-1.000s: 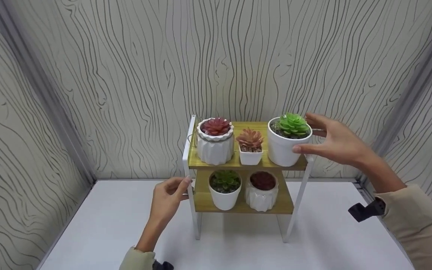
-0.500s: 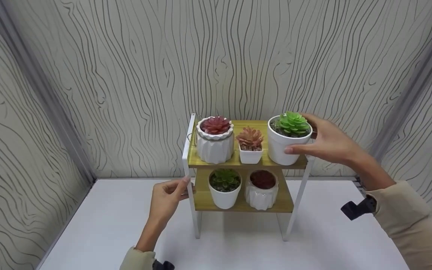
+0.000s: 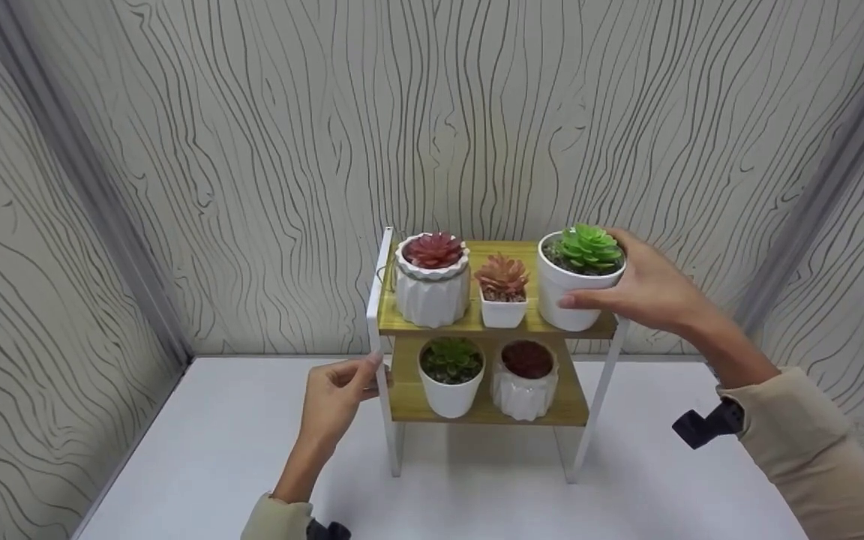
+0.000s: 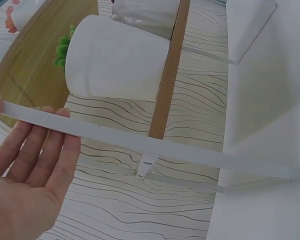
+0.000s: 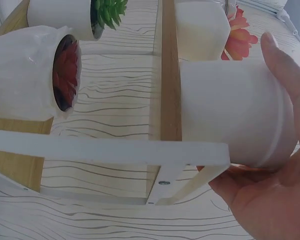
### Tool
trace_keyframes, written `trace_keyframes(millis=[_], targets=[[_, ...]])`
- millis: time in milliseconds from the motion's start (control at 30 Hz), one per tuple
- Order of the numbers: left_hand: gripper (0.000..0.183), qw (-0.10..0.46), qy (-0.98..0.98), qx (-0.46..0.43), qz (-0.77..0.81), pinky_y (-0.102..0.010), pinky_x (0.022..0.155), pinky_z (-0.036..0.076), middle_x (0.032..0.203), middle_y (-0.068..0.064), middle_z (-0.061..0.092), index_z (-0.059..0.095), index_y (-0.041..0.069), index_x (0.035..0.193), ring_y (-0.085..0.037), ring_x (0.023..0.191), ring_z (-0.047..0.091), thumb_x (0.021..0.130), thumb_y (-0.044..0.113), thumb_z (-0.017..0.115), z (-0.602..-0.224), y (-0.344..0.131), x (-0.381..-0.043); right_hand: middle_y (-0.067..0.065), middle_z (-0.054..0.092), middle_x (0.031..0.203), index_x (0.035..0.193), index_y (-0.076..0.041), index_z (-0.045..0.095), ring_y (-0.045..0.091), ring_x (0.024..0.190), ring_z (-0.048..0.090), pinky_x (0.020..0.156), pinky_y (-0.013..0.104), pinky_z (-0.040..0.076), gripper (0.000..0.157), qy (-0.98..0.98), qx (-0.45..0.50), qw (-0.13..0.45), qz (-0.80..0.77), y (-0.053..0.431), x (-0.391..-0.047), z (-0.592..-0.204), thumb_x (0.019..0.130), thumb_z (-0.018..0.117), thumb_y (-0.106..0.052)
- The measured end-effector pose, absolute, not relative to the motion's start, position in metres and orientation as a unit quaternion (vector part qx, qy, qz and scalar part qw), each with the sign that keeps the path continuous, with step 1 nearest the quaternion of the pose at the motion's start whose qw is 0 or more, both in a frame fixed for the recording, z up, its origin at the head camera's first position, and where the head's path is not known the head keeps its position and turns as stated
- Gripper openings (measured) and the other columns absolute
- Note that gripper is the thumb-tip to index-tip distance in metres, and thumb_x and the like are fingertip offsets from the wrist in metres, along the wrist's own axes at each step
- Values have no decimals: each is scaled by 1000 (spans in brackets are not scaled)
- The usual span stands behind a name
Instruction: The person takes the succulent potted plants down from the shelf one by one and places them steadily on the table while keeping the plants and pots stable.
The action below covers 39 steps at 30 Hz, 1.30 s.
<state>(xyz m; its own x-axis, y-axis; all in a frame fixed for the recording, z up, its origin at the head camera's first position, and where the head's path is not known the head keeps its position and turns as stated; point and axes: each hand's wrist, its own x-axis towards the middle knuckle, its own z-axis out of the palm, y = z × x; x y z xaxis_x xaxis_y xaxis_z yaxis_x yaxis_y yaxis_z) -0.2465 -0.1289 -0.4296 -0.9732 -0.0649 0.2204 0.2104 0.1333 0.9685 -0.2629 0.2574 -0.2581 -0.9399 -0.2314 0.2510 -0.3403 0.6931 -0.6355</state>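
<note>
At the left side of the stand (image 3: 411, 409), the left hand (image 3: 334, 394) pinches its white leg (image 3: 385, 411), maybe to keep it steady. On the stand's top board (image 3: 503, 246) sits a red plant's pot (image 3: 433, 296), then a little pink plant (image 3: 503, 277) with some sliding room behind it. Close to the stand's right edge, the right hand (image 3: 646, 289) grips a big white pot (image 3: 563, 283) standing there, perhaps so it won't tip off.

You wore beige, softly creased sleeves (image 3: 796, 442), a small, blocky black wrist camera (image 3: 704, 424) jutting out beside each cuff (image 3: 758, 409).
</note>
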Motion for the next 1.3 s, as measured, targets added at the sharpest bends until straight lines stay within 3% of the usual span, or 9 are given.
trace_keyframes(millis=[300,533,933,1167,1300], targets=[[36,104,-746,-46,-656,-38,94,66,109,-17,80,79,1,113,-31,103,79,102,35,70,-428,-129,-245,26,56,144,156,4,33,43,135,56,118,65,44,111,-914,107,70,385,249,-257,-256,77,94,-45],[36,105,-742,-62,-659,-33,92,66,106,-19,80,78,-1,110,-31,102,80,104,32,68,-427,-129,-246,27,53,148,158,5,29,43,138,53,119,63,43,118,-917,86,67,383,243,-258,-253,76,93,-51],[38,105,-744,-54,-658,-32,91,66,100,-17,81,79,-2,107,-33,100,80,103,34,68,-429,-128,-248,25,57,143,156,4,34,42,133,57,116,61,48,113,-914,89,85,387,244,-259,-255,77,92,-52],[37,98,-749,-45,-654,-33,92,66,99,-10,82,80,4,107,-23,97,80,103,39,69,-431,-128,-246,25,58,141,154,4,37,41,129,59,111,55,51,107,-911,94,97,389,245,-259,-260,79,91,-50],[38,101,-750,-45,-652,-33,92,66,99,-11,81,80,3,107,-24,97,80,103,39,69,-431,-129,-245,26,58,141,155,5,37,42,130,59,112,59,52,109,-914,90,97,384,245,-259,-260,78,91,-52]])
